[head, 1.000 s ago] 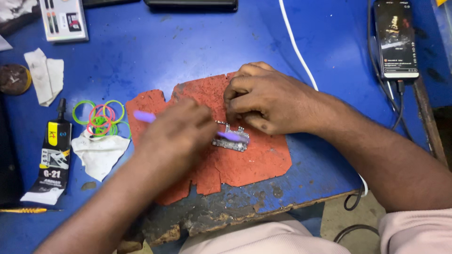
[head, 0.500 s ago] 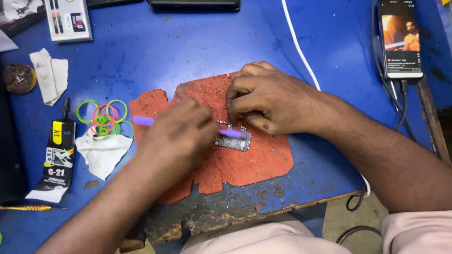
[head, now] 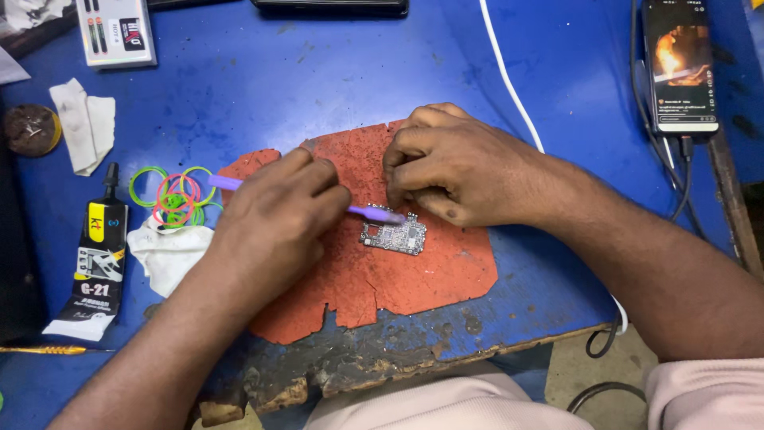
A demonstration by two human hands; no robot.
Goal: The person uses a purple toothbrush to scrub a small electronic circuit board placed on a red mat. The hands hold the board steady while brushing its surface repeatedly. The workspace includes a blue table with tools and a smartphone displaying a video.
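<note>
A small circuit board (head: 392,236) lies on a worn red mat (head: 414,279) on the blue table (head: 318,80). My left hand (head: 278,219) grips a thin purple tool (head: 374,213), its tip resting at the board's top edge. The tool's rear end sticks out to the left of my fist. My right hand (head: 458,163) is curled with its fingertips pressing at the board's upper edge. What lies under those fingers is hidden.
Coloured rubber bands (head: 175,195) and a white cloth (head: 167,251) lie left of the mat, beside a black glue tube (head: 102,247). A phone with a lit screen (head: 679,64) lies at the far right, cables (head: 509,80) beside it. The table's front edge is chipped.
My left hand and the purple tool have shifted slightly; the board shows a little more below my hands. The picture on the phone screen changed.
</note>
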